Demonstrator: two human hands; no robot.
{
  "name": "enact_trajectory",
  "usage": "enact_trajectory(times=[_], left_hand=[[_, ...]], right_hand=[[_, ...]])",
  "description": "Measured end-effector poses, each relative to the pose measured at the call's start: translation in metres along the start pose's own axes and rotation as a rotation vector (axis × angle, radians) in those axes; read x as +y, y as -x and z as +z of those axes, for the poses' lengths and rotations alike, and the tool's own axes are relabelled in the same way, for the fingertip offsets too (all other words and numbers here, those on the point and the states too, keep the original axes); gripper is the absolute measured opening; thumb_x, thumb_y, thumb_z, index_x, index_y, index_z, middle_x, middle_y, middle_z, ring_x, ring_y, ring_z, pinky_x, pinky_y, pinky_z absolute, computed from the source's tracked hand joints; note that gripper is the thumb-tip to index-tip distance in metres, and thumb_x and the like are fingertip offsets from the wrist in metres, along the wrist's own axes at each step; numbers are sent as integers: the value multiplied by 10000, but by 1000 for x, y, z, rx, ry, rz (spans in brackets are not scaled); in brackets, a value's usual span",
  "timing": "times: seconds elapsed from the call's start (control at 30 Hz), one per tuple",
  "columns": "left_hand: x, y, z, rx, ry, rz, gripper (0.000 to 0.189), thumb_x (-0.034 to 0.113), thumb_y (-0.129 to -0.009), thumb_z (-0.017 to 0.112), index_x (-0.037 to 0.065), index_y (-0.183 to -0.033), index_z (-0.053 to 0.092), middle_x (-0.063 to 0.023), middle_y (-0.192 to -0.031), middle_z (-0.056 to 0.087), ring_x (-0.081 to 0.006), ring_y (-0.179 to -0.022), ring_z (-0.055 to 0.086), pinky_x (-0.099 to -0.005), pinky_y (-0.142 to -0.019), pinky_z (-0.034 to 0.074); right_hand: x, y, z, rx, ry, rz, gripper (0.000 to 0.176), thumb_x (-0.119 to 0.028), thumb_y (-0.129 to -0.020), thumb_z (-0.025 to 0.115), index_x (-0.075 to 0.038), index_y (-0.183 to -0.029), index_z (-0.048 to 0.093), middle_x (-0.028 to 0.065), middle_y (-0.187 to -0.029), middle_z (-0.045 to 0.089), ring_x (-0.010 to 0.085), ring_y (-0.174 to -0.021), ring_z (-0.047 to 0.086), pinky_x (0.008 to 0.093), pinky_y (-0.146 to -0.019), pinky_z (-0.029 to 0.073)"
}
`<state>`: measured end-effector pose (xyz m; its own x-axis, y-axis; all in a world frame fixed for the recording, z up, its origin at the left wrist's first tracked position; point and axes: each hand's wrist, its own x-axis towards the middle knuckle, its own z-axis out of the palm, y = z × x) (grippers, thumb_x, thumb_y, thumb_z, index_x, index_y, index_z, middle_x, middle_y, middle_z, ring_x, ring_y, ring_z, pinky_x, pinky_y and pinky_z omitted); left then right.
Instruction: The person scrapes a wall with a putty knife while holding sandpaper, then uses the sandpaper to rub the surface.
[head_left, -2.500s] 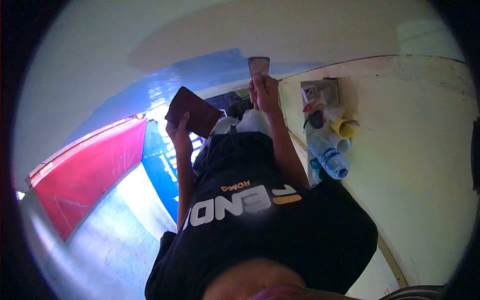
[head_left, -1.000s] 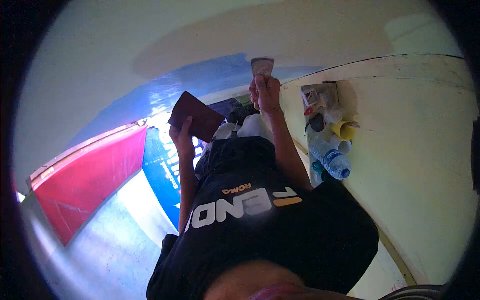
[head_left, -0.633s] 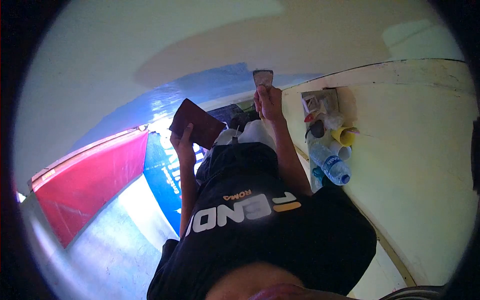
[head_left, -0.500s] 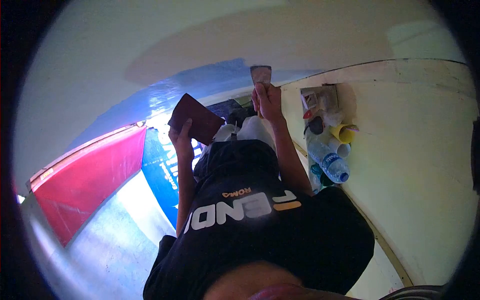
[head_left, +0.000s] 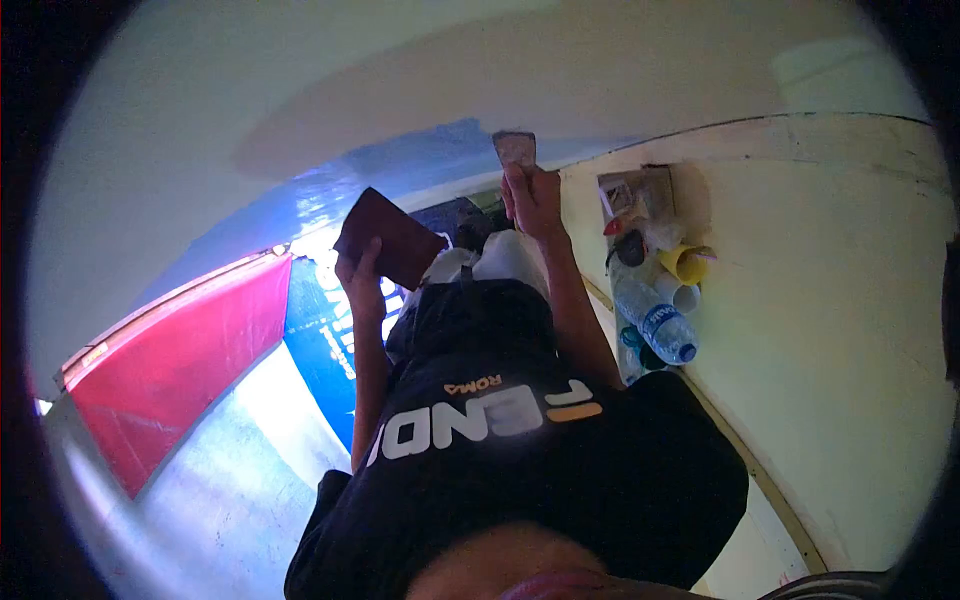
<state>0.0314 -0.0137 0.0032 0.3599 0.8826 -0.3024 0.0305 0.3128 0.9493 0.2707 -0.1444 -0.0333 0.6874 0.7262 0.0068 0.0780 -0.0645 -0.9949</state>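
Observation:
My left hand [head_left: 362, 278] is closed on a dark reddish-brown rectangular sheet [head_left: 390, 238], with the thumb lying over its face. To the right, my right hand [head_left: 535, 205] grips a scraper [head_left: 516, 149]. Its flat, whitish-smeared blade points up toward the pale wall [head_left: 560, 80], by a blue patch [head_left: 430, 155]. Whether the blade touches the wall, I cannot tell. The sheet and the scraper are apart.
On the right, a narrow ledge holds a plastic bottle [head_left: 665, 330], a yellow cup-like thing [head_left: 685, 264] and other small items beside a cream wall [head_left: 820, 260]. A red panel [head_left: 185, 365] and a blue banner [head_left: 320, 350] stand at the left.
My right hand and the scraper have shifted slightly left. My left hand and the sheet have barely moved. Both grips are the same.

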Motion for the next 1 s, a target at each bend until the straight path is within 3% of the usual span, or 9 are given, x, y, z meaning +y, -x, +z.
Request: enact_trajectory(times=[0.33,0.47,0.63,0.83,0.97,1.0], left_hand=[[-2,-5,-3,1,-4,-52,423,99,-810,682,-9,-1195,543,-92,-1066,625,-194,-960,594,-332,-844,467],[2,-2,-1,2,0,2,417,95,-817,674,-5,-1201,546,-85,-1050,632,-186,-957,596,-324,-840,465],[8,1,-3,-4,-180,101,361,92,-819,672,-11,-1153,578,-83,-1039,641,-181,-949,599,-315,-841,463],[1,2,-7,1,19,-3,381,92,-827,658,-23,-1176,558,-92,-1046,640,-187,-956,599,-317,-846,464],[5,3,-9,8,-299,175,358,98,-815,666,-13,-1143,577,-92,-1052,631,-191,-960,603,-341,-854,478],[4,12,-13,10,-244,113,358,95,-817,664,-13,-1146,575,-91,-1057,629,-190,-967,600,-340,-858,476]], right_hand=[[-5,0,3,7,-10,65,450,-314,-976,483,-51,-614,532,9,-454,493,113,-384,511,287,-384,408],[-33,-9,1,-48,63,-39,467,-360,-971,480,-55,-622,540,13,-458,504,118,-384,517,293,-389,417],[-14,-4,-1,-10,16,49,469,-329,-984,472,-62,-601,511,3,-448,456,85,-384,462,258,-373,363],[2,-1,-1,-24,47,62,486,-370,-973,466,-67,-602,549,16,-443,505,122,-382,530,288,-404,431],[-34,-14,3,-71,88,-38,477,-361,-971,469,-67,-605,552,16,-443,505,125,-384,532,290,-408,433],[-30,-6,3,-77,82,-8,477,-357,-971,470,-66,-602,551,17,-442,505,126,-384,532,291,-410,434]])
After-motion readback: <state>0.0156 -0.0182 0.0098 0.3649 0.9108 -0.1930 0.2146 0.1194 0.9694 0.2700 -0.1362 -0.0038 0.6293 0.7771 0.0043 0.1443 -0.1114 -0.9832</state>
